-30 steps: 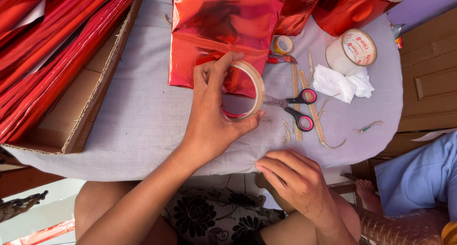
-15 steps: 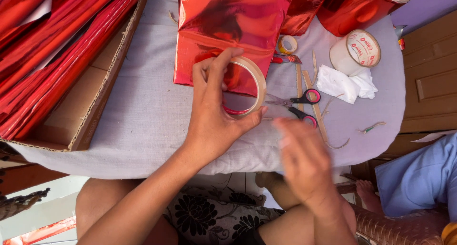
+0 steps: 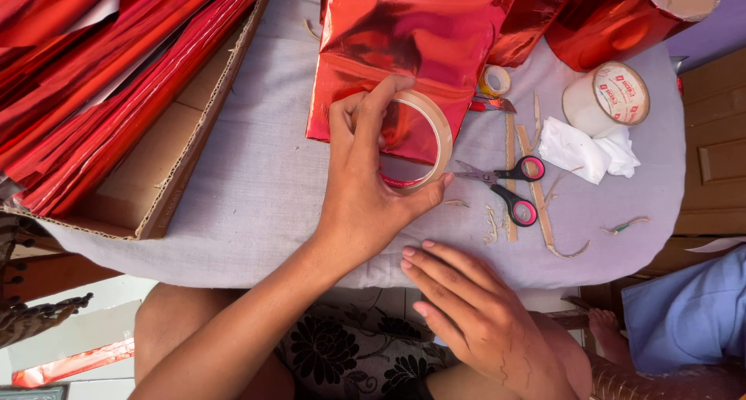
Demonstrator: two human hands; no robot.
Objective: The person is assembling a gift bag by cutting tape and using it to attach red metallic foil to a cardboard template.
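From the head camera, the left hand (image 3: 365, 190) pinches a tan roll of clear adhesive tape (image 3: 423, 140), fingers hooked through its ring and thumb against the outer rim, holding it on the grey cloth-covered counter (image 3: 256, 182) at the lower edge of a shiny red foil sheet (image 3: 412, 35). The right hand (image 3: 474, 314) rests below the counter's near edge, fingers loosely spread, holding nothing. Black-and-pink-handled scissors (image 3: 505, 186) lie just right of the roll. A cardboard box of red foil strips (image 3: 116, 97) sits at left.
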